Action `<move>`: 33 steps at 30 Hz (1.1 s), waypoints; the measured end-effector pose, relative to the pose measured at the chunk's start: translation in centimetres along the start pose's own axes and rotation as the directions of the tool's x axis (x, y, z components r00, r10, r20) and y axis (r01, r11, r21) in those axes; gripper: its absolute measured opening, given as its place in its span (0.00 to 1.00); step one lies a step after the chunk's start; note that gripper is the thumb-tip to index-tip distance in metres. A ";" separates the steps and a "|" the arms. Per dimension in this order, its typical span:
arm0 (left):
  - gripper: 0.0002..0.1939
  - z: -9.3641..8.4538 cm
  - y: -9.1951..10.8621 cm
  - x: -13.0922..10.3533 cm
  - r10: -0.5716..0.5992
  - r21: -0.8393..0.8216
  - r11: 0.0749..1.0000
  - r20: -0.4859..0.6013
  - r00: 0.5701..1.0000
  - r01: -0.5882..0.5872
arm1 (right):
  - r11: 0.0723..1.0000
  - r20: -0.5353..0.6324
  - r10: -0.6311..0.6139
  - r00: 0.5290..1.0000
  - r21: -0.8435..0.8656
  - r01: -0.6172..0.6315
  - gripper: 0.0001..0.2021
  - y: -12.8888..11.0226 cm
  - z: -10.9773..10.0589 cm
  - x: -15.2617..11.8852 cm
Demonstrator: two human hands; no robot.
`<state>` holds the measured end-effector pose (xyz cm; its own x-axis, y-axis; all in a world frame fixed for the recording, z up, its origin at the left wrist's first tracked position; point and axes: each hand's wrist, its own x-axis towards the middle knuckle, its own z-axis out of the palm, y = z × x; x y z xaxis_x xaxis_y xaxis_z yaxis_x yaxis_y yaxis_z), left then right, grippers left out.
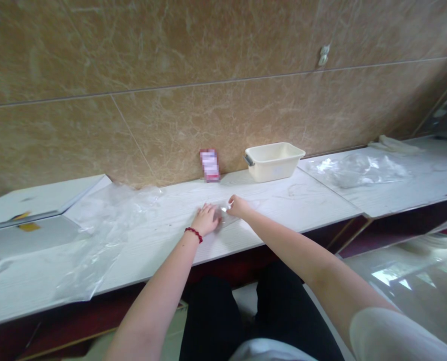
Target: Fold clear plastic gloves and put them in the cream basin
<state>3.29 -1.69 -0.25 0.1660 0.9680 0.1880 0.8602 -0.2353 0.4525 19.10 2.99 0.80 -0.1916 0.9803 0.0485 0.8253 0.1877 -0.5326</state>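
Note:
Between my hands lies a small clear plastic bag on the white wood-grain counter. My left hand, with a red beaded bracelet at the wrist, rests on the counter, its fingers curled over the bag's left side. The thumb and fingers of my right hand pinch the bag's right edge, slightly raised. Because the plastic is see-through, I cannot make out whether anything is in it.
A cream plastic bin with a grey handle stands against the tiled wall, near a blurred upright card. Crumpled clear plastic sheeting and an open white carton lie left. More clear plastic lies right. The counter's front edge is close to me.

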 end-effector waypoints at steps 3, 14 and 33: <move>0.29 0.5 0.5 -0.3 0.029 0.297 0.953 0.136 0.990 -0.068 | 0.994 -0.077 -0.083 0.994 -0.083 0.077 0.13 -0.9 -0.8 -0.4; 0.31 0.9 0.0 -1.2 -0.020 0.346 0.938 0.158 0.987 -0.036 | 0.935 0.080 -0.318 0.945 -0.136 0.327 0.15 -3.2 3.5 -1.0; 0.45 -0.8 -1.7 -2.9 -0.131 0.351 0.932 0.101 0.986 0.088 | 0.627 0.219 -0.698 0.682 -0.274 0.729 0.17 3.5 -4.4 -4.7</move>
<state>0.92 -4.20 -0.92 0.0997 0.9943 0.0376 0.9858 -0.1039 0.1322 25.23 -0.64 2.39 -0.8228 0.5241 0.2197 0.5232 0.8496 -0.0672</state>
